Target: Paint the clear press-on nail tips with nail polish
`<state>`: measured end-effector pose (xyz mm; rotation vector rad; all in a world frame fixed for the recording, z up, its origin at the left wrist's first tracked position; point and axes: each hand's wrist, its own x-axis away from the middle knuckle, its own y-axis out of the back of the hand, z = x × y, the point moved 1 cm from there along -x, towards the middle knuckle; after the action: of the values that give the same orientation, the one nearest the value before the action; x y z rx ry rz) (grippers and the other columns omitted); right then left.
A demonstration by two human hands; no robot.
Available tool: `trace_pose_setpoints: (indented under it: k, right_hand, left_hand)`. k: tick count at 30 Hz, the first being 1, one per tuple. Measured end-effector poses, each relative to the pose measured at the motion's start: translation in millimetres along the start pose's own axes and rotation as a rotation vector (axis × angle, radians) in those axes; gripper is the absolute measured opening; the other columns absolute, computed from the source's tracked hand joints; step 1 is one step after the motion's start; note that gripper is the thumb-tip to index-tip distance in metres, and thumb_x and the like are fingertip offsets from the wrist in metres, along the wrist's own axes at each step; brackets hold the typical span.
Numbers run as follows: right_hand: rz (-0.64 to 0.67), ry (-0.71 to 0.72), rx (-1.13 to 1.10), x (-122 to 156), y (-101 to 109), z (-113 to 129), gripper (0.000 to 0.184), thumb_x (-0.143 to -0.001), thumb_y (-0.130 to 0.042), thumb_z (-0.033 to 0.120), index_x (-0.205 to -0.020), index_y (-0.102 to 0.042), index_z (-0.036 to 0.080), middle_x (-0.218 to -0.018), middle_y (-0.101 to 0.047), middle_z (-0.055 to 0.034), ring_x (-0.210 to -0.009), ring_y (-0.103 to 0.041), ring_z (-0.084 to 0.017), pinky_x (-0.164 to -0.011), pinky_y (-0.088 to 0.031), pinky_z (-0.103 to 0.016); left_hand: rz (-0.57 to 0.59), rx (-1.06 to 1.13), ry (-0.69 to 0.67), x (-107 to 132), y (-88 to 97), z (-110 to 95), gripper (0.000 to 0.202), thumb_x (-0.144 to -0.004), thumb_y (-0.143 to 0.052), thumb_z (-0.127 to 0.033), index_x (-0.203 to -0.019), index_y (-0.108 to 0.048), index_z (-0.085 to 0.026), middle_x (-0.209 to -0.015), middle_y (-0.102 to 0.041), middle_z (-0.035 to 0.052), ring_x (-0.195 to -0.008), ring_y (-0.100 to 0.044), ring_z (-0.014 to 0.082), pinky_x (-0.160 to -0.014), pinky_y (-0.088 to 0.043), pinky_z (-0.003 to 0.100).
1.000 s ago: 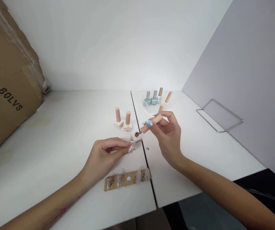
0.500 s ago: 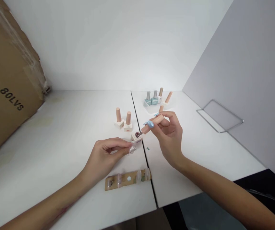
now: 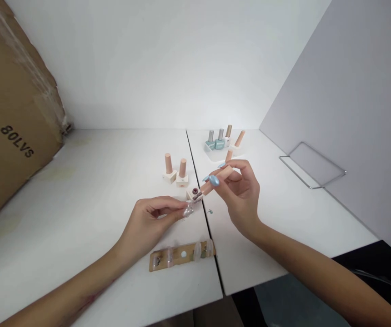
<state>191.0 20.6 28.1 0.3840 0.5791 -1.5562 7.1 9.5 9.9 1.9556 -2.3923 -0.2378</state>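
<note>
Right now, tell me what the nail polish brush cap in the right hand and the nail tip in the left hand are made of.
The nail polish brush cap in the right hand looks like smooth peach plastic with a satin finish; its even, soft sheen suggests this, though painted wood can't be ruled out. The nail tip in the left hand looks like clear, glossy plastic, judging by its see-through body and bright highlights.
</note>
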Motion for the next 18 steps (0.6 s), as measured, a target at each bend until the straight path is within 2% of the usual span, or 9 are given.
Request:
trace_pose_setpoints:
  k: [2, 4, 8, 11, 16, 18]
  right_hand:
    - [0.084, 0.026, -0.053, 2.2, -1.0, -0.7, 0.025, -0.081, -0.072, 0.017, -0.095, -0.053, 0.025, -0.066, -0.067, 0.0054, -0.073, -0.067, -0.016, -0.073, -0.053, -0.037]
    - [0.112, 0.014, -0.064, 3.4, -1.7, -1.9, 0.026, -0.079, -0.074, 0.016, -0.094, -0.054, 0.025, -0.069, -0.067, 0.0045, -0.073, -0.067, -0.016, -0.071, -0.053, -0.036]
    - [-0.024, -0.064, 0.009, 0.5, 0.0, -2.8, 0.021, -0.082, -0.071, 0.020, -0.092, -0.053, 0.024, -0.070, -0.069, 0.0037, -0.075, -0.066, -0.015, -0.078, -0.051, -0.037]
    - [-0.058, -0.072, -0.007, -1.0, 1.0, -2.7, 0.019, -0.085, -0.068, 0.021, -0.094, -0.051, 0.025, -0.066, -0.069, 0.0049, -0.076, -0.067, -0.015, -0.080, -0.051, -0.037]
    - [0.088, -0.027, -0.107, 3.6, -1.6, -3.6, 0.025, -0.080, -0.073, 0.018, -0.093, -0.054, 0.025, -0.070, -0.067, 0.0047, -0.074, -0.067, -0.015, -0.073, -0.053, -0.036]
    - [0.080, -0.062, -0.073, 4.1, -2.2, -3.6, 0.024, -0.079, -0.074, 0.020, -0.092, -0.054, 0.025, -0.073, -0.067, 0.0036, -0.075, -0.067, -0.016, -0.072, -0.053, -0.036]
  left_hand:
    - [0.003, 0.019, 0.029, -0.5, 0.1, -0.5, 0.005, -0.074, -0.077, -0.025, -0.077, -0.081, -0.026, -0.084, -0.080, -0.0001, -0.078, -0.072, 0.0157, -0.070, -0.056, 0.021]
    - [0.005, 0.035, 0.048, -0.9, 0.1, -1.2, 0.005, -0.074, -0.077, -0.026, -0.078, -0.081, -0.026, -0.082, -0.080, -0.0002, -0.077, -0.072, 0.0152, -0.069, -0.056, 0.020]
    - [0.010, 0.052, 0.067, -1.4, 0.3, -0.6, 0.005, -0.074, -0.078, -0.026, -0.078, -0.081, -0.026, -0.079, -0.080, 0.0001, -0.075, -0.072, 0.0149, -0.068, -0.056, 0.020]
    - [0.028, 0.074, 0.073, -2.2, 0.0, 0.5, 0.007, -0.075, -0.077, -0.028, -0.080, -0.081, -0.025, -0.083, -0.080, 0.0007, -0.077, -0.073, 0.0154, -0.069, -0.056, 0.020]
    - [0.033, 0.064, 0.056, -2.3, -0.3, -1.7, 0.005, -0.075, -0.077, -0.028, -0.076, -0.080, -0.024, -0.075, -0.079, 0.0000, -0.074, -0.072, 0.0157, -0.068, -0.056, 0.021]
    - [0.031, 0.052, 0.059, -1.7, -0.1, -2.1, 0.006, -0.075, -0.077, -0.028, -0.075, -0.079, -0.023, -0.074, -0.079, 0.0007, -0.073, -0.072, 0.0164, -0.067, -0.056, 0.022]
